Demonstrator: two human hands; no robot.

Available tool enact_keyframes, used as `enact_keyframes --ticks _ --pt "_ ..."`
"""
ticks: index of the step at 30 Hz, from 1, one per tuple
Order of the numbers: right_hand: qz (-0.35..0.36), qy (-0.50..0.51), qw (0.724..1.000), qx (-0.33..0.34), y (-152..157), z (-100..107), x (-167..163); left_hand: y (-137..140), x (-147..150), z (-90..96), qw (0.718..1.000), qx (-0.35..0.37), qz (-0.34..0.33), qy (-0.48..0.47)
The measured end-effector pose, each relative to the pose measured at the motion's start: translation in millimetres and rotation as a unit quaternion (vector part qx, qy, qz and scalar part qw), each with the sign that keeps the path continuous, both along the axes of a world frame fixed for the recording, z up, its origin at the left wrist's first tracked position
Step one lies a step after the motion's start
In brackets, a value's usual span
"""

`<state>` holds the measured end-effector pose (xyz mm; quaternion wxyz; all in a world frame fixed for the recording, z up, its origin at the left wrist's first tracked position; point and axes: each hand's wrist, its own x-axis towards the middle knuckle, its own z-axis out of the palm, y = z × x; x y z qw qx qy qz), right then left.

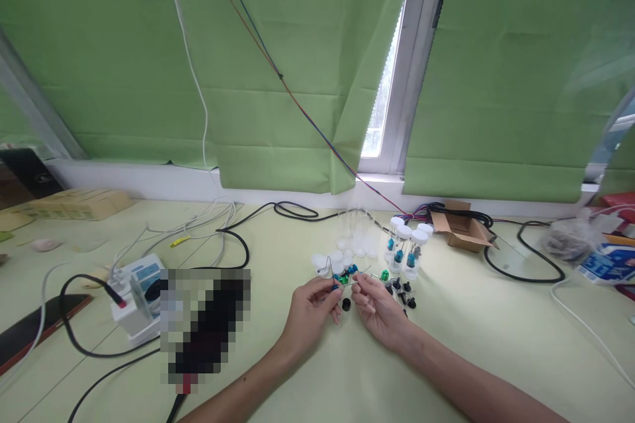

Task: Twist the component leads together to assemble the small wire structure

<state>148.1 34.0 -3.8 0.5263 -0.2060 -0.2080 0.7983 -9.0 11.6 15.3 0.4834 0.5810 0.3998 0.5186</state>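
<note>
My left hand (311,312) is closed in a pinch round a small blue part (335,287), and a thin bent wire sticks up above its fingertips. Facing it, my right hand (378,309) pinches a thin metal rod (348,283) that points toward the left fingers. Whether rod and blue part touch is too small to tell. Just beyond the fingertips lie blue and green knob-like pieces, among them a green piece (385,275) and a blue piece (352,269). A black cap (346,305) rests between the hands. Several black pieces (411,303) lie beside my right hand.
Clear tubes with white caps (411,258) stand behind the right hand, holding blue parts. Further clear tubes (357,238) stand left of them, near loose white caps (337,258). An open cardboard box (461,232) sits at the back. A power strip (136,304) and cables occupy the left.
</note>
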Motion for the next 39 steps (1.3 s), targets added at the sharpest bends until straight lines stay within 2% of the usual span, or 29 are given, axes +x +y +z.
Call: enact_keyframes --ticks 9,17,25,29,39 --pt "-0.012 -0.013 1.0 0.005 -1.6 2.0 -0.8 5.2 0.0 -7.5 0.998 -0.039 -0.002 -0.044" --pt "-0.024 -0.025 0.999 -0.001 -2.1 1.9 -0.9 5.5 -0.5 -8.7 0.998 -0.044 0.007 -0.049" --pt "-0.035 -0.096 0.994 0.027 -3.0 2.2 -3.4 2.6 -0.6 -5.0 0.998 -0.05 0.007 -0.048" --pt "-0.035 -0.13 0.99 0.039 -3.8 2.3 -3.7 3.1 -0.8 -5.7 0.999 -0.036 0.003 -0.032" --pt "-0.024 -0.194 0.98 0.025 -5.4 3.7 -2.7 0.8 -0.9 -6.9 0.997 0.052 0.024 0.052"
